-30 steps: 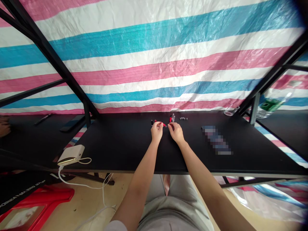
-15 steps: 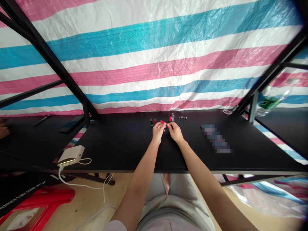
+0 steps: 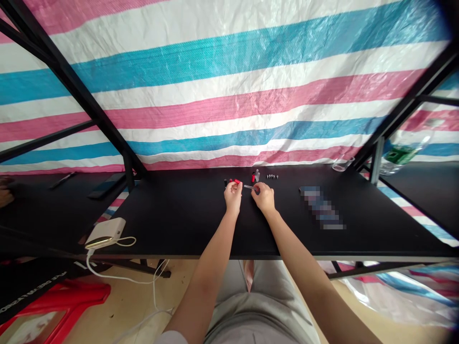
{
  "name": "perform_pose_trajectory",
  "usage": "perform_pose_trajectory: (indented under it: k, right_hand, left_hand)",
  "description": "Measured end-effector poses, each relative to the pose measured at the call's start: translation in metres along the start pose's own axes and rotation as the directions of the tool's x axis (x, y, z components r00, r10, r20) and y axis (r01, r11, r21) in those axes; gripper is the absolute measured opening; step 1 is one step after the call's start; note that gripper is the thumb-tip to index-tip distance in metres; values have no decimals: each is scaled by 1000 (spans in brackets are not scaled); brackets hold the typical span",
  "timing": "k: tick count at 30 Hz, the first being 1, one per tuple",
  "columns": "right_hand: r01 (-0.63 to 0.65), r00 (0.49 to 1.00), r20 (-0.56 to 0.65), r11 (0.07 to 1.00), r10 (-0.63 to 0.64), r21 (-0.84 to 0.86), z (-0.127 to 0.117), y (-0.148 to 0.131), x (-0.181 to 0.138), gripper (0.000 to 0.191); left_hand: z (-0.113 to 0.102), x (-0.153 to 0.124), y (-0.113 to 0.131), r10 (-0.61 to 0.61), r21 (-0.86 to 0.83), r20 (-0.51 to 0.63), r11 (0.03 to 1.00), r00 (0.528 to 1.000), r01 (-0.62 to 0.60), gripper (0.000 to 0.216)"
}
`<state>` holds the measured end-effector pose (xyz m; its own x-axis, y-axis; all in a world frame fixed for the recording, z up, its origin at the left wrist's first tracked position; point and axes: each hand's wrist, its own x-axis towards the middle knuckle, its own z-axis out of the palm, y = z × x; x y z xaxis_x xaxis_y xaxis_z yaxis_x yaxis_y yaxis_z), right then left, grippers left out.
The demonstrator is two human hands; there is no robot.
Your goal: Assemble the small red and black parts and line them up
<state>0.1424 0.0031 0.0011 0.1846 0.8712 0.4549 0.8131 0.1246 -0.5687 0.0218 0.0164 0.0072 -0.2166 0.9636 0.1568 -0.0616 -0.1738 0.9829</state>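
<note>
My left hand (image 3: pixel 233 193) is closed in a pinch on a small red tube (image 3: pixel 237 181), above the middle of the black table. Just to its right, my right hand (image 3: pixel 264 196) pinches a slim clear tube (image 3: pixel 249 187) with a reddish end at the fingers. The clear tube points left toward the red one, and a small gap shows between them. Close behind my left hand stands a small black cylinder (image 3: pixel 225 182), with a red one partly hidden beside it. Farther back are a red-and-black piece (image 3: pixel 253 177) and several clear pieces (image 3: pixel 257 176).
Several small shiny metal pieces (image 3: pixel 272 177) lie in a row at the back. A pixelated phone-like object (image 3: pixel 321 207) lies at right, a white box with a cable (image 3: pixel 106 233) at left. Black frame posts (image 3: pixel 91 114) flank the table (image 3: pixel 172 215). Another person's hand (image 3: pixel 6 190) shows far left.
My hands have moved apart. The red tube stays in my left hand, and the clear tube, mostly hidden before, now shows sticking out of my right hand.
</note>
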Motion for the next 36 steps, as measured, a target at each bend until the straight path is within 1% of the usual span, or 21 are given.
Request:
perform_pose_trajectory:
  k: [3, 5, 8, 10, 12, 15, 21, 27, 31, 36]
  right_hand:
    - [-183, 983, -34, 983, 183, -8, -1, 6, 3, 12]
    - [-264, 964, -33, 965, 264, 6, -1, 11, 7, 11]
    - [-308, 951, 1, 951, 308, 10, 2, 16, 14, 12]
    - [-303, 953, 22, 953, 303, -17, 4, 18, 17, 13]
    - [-290, 956, 31, 956, 292, -54, 7, 19, 20, 14]
    - [-271, 962, 21, 959, 274, -84, 10, 20, 23, 15]
    - [-265, 962, 31, 958, 270, -114, 12, 22, 28, 16]
    - [-226, 973, 26, 967, 230, -120, 13, 24, 30, 15]
    - [-238, 969, 36, 962, 244, -133, 13, 23, 31, 14]
    - [-266, 959, 61, 953, 277, -144, 13, 22, 33, 14]
  left_hand:
    - [-1, -2, -1, 71, 149, -3, 986, 997, -70, 26]
    - [1, -5, -2, 149, 262, 50, 952, 988, -157, 22]
    - [8, -12, -3, 246, 387, 174, 873, 954, -296, 15]
    - [15, -12, -4, 266, 456, 235, 819, 935, -347, 12]
    - [21, -9, -5, 266, 511, 267, 776, 926, -370, 9]
    - [29, 2, -7, 247, 568, 289, 734, 925, -373, 6]
    - [40, 22, -11, 189, 685, 279, 648, 942, -333, 6]
    - [49, 26, -12, 134, 795, 238, 542, 962, -272, 6]
    - [52, 28, -13, 125, 838, 242, 473, 962, -272, 8]
    - [53, 29, -13, 109, 846, 247, 460, 963, -270, 10]
